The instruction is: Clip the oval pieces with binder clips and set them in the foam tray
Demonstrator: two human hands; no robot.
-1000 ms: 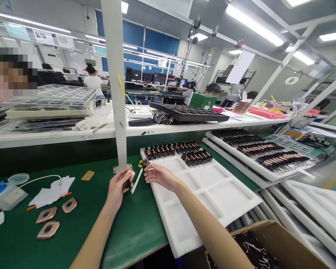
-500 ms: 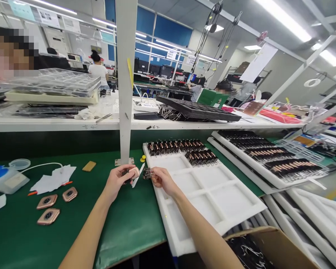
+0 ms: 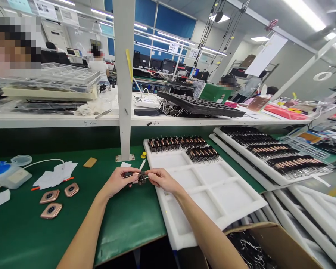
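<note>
My left hand (image 3: 114, 184) is closed around a rose-gold watch case (image 3: 134, 178), which has a black clip on its left side. My right hand (image 3: 164, 180) pinches the wire handles of a black binder clip (image 3: 142, 178). The clip's body meets the right edge of the watch case; whether its jaws are around that edge I cannot tell. On the green mat to the left lie three more watch cases, a near one (image 3: 51, 211), a middle one (image 3: 49, 196) and a right one (image 3: 72, 189).
Right of my hands lies a white foam tray (image 3: 208, 188) with clipped watch cases (image 3: 176, 143) in its far compartments. Beyond it are stacked foam trays (image 3: 264, 175). A cardboard box (image 3: 287, 239) of binder clips stands front right. A post (image 3: 124, 82) rises behind my hands; a bottle (image 3: 9, 173) stands left.
My right hand has brought the binder clip left, against the watch case. The watch case has turned edge-on in my left hand. The view has shifted slightly.
</note>
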